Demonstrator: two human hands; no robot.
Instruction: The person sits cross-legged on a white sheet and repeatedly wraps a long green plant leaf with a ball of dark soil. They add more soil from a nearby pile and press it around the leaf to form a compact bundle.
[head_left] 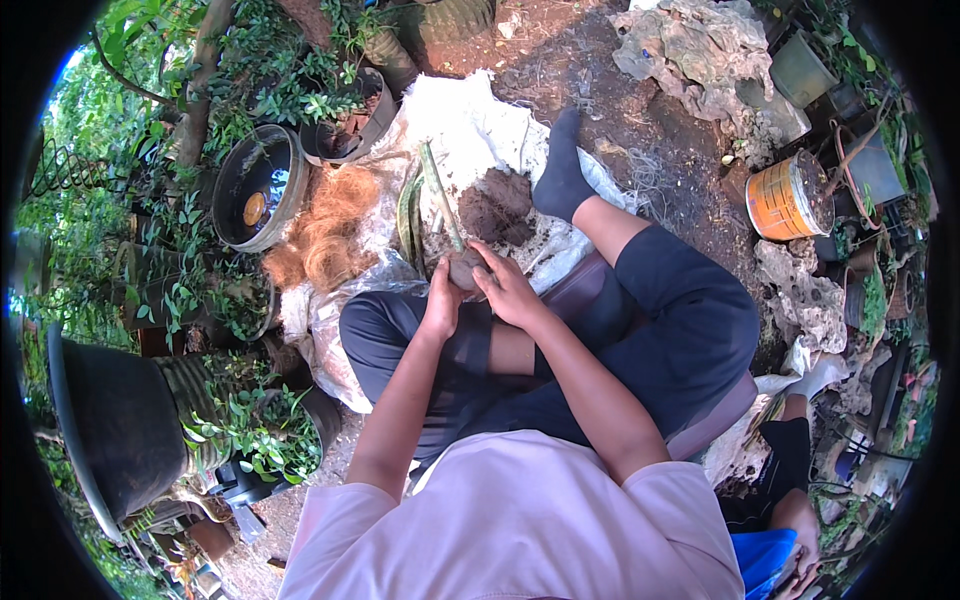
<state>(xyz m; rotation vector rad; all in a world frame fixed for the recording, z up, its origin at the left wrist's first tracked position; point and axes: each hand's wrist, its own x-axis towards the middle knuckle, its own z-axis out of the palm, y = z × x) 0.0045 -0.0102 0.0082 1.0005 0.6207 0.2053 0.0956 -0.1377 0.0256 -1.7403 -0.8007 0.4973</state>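
Both of my hands cup a lump of dark soil around the lower end of a long green stem, which leans upright. My left hand presses on its left side and my right hand on its right, fingers curled against it. Long mottled green leaves lie just left of the stem. Beyond the right hand a mound of dark mud rests on a white sack, with loose brown fibre to the left.
My crossed legs surround the hands. Pots and a dark basin stand at the left among plants. An orange bucket and rough rocks are at the right. Another person's leg and blue clothing show at the lower right.
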